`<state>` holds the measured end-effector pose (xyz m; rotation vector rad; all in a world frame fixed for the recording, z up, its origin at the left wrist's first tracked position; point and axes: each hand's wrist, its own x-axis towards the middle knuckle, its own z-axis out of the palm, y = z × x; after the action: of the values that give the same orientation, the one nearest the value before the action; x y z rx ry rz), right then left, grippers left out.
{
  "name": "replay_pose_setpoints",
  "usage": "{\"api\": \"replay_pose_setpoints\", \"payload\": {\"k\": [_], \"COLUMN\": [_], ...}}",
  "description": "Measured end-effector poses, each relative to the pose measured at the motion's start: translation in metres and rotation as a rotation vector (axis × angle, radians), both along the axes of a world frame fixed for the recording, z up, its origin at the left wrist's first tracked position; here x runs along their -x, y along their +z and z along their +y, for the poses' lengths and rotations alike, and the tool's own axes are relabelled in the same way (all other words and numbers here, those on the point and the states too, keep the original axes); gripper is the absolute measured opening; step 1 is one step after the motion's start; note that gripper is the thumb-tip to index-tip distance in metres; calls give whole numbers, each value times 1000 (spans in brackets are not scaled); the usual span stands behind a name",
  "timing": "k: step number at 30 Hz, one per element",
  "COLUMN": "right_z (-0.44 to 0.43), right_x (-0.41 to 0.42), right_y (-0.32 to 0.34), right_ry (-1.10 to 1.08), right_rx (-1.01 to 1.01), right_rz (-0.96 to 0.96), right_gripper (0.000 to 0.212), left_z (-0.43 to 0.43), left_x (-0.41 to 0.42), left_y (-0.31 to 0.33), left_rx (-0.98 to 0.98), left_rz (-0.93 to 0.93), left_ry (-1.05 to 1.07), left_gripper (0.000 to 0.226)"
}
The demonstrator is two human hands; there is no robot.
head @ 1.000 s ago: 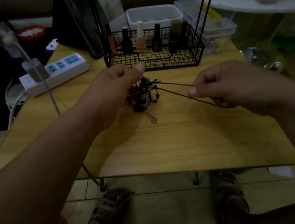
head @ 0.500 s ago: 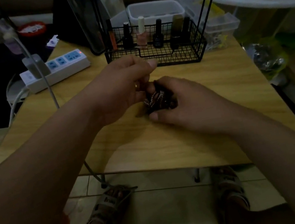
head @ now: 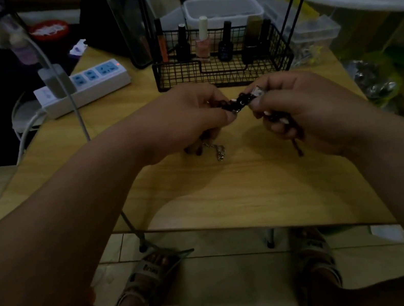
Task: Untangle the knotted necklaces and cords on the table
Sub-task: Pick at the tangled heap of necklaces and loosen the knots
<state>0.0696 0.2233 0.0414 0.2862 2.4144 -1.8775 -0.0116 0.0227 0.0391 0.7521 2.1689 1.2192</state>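
Scene: a head-down view of two bare forearms reaching over a light wooden table point(head: 229, 191) in dim light.
Necklaces and cords: a dark tangle point(head: 239, 100) of beads and cords, held in the air just above the far half of the table, between the two hands.
Left hand: the left hand point(head: 189, 120) grasps the tangle's left side, fingers curled, thumb tip pressed against it.
Right hand: the right hand point(head: 301, 108) pinches the tangle's right side, fingers curled round more of it.
Chain: a thin silver chain point(head: 218, 150) hangs below the left hand; whether its tip touches the wood is unclear.
Cord end: a short dark cord end point(head: 298, 148) dangles under the right hand.
Behind the hands: a black wire basket point(head: 225, 74) holding upright small bottles point(head: 203, 42).
Far left: a white power strip point(head: 91, 84) with a plug point(head: 56, 81) in it.
Under the table: two feet in sandals point(head: 148, 270) on a tiled floor.
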Motion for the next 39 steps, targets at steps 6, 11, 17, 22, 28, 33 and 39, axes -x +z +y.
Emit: {"api": "replay_pose_setpoints", "payload": {"k": [6, 11, 17, 22, 28, 33, 39], "right_z": [9, 10, 8, 5, 9, 10, 10], "right_x": [-4, -5, -1, 1, 3, 4, 4], "right_y": [8, 9, 11, 14, 16, 15, 16], "right_ry": [19, -71, -150, -273, -287, -272, -251], "right_rx": [-47, 135, 451, 562, 668, 658, 807], "right_rz": [19, 31, 43, 97, 96, 103, 124], "right_gripper": [23, 24, 23, 23, 27, 29, 28], "left_z": [-1, 0, -1, -3, -2, -9, -6], "left_x": [-1, -1, 0, 2, 7, 6, 4], "left_y": [2, 4, 7, 13, 12, 10, 8], "left_rx": [-87, -87, -157, -246, -189, -114, 83], "left_rz": [-123, -110, -51, -115, -183, -86, 100], "left_ry": [-2, 56, 83, 35, 60, 24, 19], "left_gripper": [32, 39, 24, 10, 36, 31, 44]}}
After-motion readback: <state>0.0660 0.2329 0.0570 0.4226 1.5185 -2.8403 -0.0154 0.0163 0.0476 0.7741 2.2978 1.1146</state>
